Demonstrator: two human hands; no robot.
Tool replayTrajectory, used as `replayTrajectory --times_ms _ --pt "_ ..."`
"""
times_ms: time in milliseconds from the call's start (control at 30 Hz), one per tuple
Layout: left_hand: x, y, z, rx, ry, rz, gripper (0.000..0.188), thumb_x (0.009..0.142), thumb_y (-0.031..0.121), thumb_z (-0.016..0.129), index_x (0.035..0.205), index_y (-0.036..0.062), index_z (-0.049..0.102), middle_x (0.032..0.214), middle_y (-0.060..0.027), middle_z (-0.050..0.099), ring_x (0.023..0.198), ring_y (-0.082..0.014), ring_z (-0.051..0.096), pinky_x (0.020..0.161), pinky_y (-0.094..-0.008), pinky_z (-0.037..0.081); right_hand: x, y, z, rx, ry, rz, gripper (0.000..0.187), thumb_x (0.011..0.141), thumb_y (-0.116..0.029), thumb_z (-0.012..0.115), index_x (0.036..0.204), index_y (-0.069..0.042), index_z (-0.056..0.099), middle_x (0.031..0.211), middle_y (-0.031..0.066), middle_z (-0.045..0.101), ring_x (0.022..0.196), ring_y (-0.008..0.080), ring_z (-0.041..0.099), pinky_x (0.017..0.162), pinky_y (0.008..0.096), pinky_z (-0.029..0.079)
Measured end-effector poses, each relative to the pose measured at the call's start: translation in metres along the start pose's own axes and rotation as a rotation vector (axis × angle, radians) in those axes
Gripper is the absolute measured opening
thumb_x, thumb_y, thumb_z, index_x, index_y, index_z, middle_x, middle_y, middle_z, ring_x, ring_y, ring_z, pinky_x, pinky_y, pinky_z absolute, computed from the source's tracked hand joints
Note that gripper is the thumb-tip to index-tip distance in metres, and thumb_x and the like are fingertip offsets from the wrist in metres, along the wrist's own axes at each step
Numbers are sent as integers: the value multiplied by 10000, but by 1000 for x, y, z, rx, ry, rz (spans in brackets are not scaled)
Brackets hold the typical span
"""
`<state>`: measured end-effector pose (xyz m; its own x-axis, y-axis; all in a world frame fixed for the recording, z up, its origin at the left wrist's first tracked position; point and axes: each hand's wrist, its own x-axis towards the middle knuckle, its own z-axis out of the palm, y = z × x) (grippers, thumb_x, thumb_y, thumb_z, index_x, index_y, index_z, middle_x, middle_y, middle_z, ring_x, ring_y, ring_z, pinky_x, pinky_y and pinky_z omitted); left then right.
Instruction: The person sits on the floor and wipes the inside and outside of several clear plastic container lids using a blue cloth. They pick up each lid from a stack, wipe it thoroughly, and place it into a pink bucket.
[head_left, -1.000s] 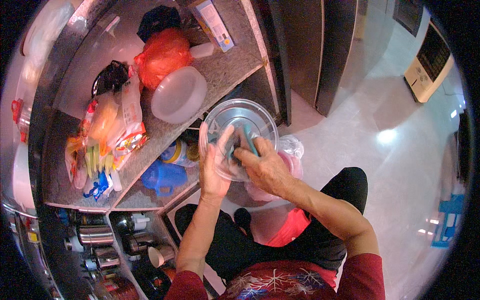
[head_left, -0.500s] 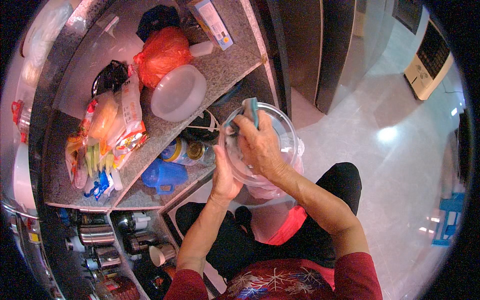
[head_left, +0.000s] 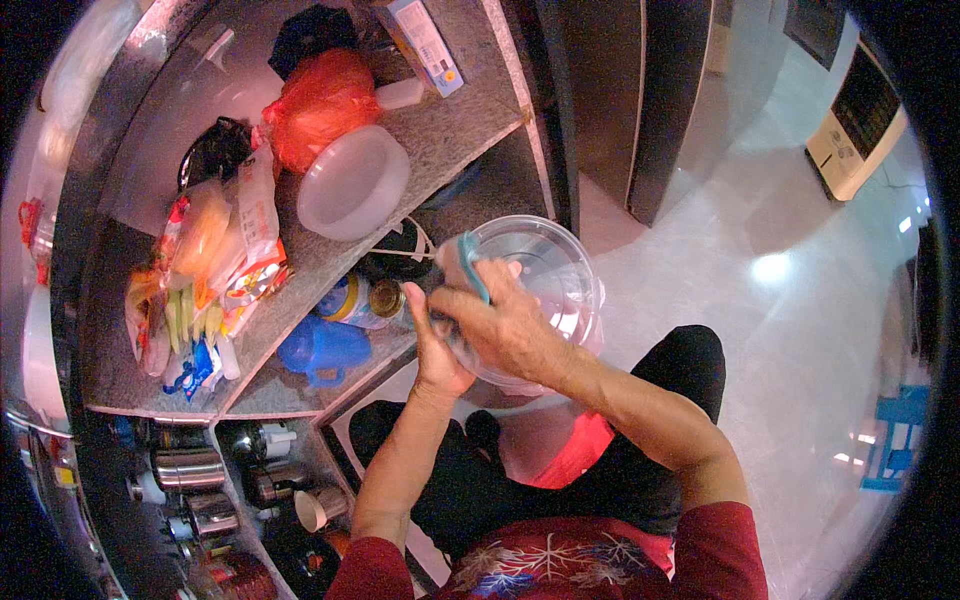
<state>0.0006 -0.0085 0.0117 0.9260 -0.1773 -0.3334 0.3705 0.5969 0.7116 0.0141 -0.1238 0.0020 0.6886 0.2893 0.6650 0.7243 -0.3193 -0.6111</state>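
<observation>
A clear round plastic bowl is held over my lap, open side up. My left hand grips its left rim, thumb raised and the other fingers mostly hidden. Inside the near left rim, my right hand is closed around a grey cloth with a teal edge. Part of the cloth sticks out beyond the fingers, against the bowl's left rim. My fingers hide the rest of it.
To the left, a stone shelf carries a translucent bowl, a red plastic bag and food packets. Below sit a blue plastic jug and a gold-lidded jar. A beige appliance stands far right.
My right hand and the cloth have shifted left toward the bowl's left rim, close to my left thumb. More of the bowl's inside now shows.
</observation>
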Motion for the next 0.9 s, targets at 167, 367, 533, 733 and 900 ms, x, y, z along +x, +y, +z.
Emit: replayTrajectory --times_ms 167,367,533,733,900 --pt "14 -11 -31 134 -173 136 613 944 325 529 1466 237 220 1405 -112 390 1169 -360 524 874 -567 511 20 25 -1 -297 144 23 363 713 -89 652 1073 -116 622 1025 147 510 943 354 509 763 433 456" --pt "6 1 -6 132 -300 155 734 913 137 563 1478 281 119 1424 -208 333 1116 -454 550 670 -582 584 19 69 -23 -594 210 133 291 800 -222 618 1084 -164 623 1088 115 551 976 333 552 720 434 443" --pt "8 9 -17 139 -273 246 709 927 134 546 1483 262 125 1436 -259 329 1115 -459 550 699 -535 593 3 95 -38 -80 81 519 396 766 -171 647 1150 -103 579 1050 203 630 908 400 628 771 461 498" --pt "5 25 -26 193 -373 130 564 864 119 590 1349 162 304 1368 -282 416 1170 -406 532 745 -497 582 -4 88 -48 -70 69 489 340 762 -67 657 1092 -83 580 847 177 640 774 337 646 662 382 510" --pt "4 40 -30 502 -251 -56 534 853 179 640 1313 102 378 1256 -245 523 975 -396 644 656 -435 607 13 60 -50 -308 2 48 231 789 -148 629 1019 -123 610 937 160 660 815 362 652 687 449 522"
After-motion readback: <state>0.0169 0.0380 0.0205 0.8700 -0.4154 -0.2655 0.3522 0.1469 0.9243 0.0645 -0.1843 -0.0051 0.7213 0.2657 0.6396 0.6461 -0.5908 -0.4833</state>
